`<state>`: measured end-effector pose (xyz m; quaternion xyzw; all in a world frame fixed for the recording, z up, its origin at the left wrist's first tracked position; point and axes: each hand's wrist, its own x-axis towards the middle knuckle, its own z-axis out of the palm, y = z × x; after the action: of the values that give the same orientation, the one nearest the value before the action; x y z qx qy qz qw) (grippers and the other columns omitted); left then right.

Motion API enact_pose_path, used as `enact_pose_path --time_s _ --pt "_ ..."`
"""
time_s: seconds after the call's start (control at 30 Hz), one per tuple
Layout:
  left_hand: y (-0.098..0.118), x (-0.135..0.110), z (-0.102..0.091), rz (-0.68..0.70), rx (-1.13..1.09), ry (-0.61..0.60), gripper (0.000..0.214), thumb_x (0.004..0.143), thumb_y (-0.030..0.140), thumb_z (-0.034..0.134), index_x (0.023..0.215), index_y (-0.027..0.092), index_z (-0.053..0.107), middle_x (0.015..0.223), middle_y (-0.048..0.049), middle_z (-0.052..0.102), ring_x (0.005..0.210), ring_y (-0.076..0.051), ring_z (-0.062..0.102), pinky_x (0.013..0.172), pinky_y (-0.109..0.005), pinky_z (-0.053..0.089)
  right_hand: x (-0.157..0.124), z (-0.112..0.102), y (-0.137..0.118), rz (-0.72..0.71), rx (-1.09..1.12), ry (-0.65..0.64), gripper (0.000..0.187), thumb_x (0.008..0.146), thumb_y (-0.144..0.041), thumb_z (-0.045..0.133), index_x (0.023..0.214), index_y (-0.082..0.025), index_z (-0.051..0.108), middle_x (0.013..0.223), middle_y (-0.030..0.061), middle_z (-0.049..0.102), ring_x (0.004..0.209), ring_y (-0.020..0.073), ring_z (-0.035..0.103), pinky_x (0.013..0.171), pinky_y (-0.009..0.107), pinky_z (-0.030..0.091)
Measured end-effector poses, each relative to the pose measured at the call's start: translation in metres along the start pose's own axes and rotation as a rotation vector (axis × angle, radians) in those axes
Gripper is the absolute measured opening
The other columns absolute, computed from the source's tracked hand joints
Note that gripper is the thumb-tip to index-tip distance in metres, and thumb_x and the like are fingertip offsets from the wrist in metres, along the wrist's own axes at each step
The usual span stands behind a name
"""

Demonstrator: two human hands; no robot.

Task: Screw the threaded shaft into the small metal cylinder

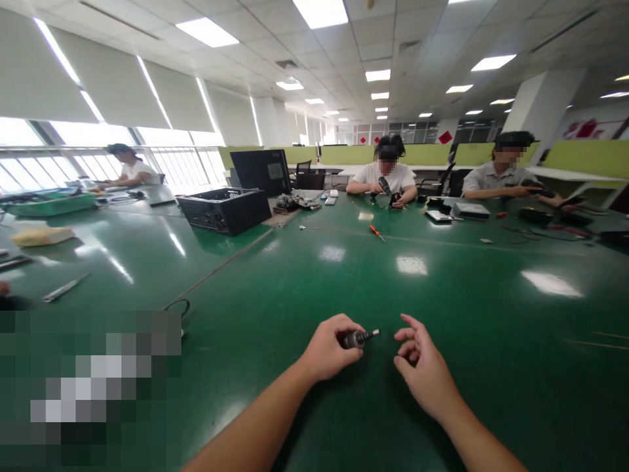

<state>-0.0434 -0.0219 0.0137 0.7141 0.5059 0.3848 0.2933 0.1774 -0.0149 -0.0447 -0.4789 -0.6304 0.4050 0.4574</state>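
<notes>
dark tool held in left grip, fingers curled round it; right grip held half-spread, empty, near tool tip, above green worktop.

Showed a bare left hand and a bare right hand, both slender-fingered and smooth across the back. Had a bare left forearm and a bare right forearm, uncovered down to the lower edge of the head view, slim near the hands, rounded, and gradually broader farther back.
</notes>
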Motion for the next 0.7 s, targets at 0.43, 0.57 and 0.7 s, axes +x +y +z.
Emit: enact_pose_path --time_s 0.43,0.57,0.7 --pt "-0.010 -0.003 0.002 0.063 -0.064 -0.141 0.037 0.069 0.016 0.082 0.105 0.024 0.076 0.094 -0.0039 0.071 0.087 -0.020 0.065 0.080 -0.030 0.048 -0.006 -0.004 -0.018 0.002 -0.225 -0.128 0.040 0.077 -0.023 0.067 0.117 -0.025 0.066 0.097 0.0043 0.065 0.081 0.0204 0.061 0.081 0.035 0.046" --pt "-0.010 -0.003 0.001 0.079 -0.070 -0.131 0.031 0.069 0.020 0.083 0.100 0.021 0.075 0.092 -0.0042 0.073 0.086 -0.020 0.066 0.080 -0.030 0.048 -0.006 -0.004 -0.020 -0.012 -0.252 -0.173 0.039 0.078 -0.025 0.069 0.116 -0.026 0.067 0.097 0.0039 0.066 0.081 0.0208 0.060 0.081 0.035 0.046" --pt "-0.009 -0.005 0.001 0.112 -0.075 -0.122 0.030 0.071 0.023 0.083 0.100 0.020 0.075 0.093 -0.0051 0.073 0.086 -0.020 0.067 0.079 -0.029 0.049 -0.006 -0.004 -0.023 -0.024 -0.274 -0.200 0.037 0.079 -0.027 0.070 0.116 -0.027 0.068 0.099 0.0039 0.067 0.082 0.0214 0.059 0.079 0.035 0.046"
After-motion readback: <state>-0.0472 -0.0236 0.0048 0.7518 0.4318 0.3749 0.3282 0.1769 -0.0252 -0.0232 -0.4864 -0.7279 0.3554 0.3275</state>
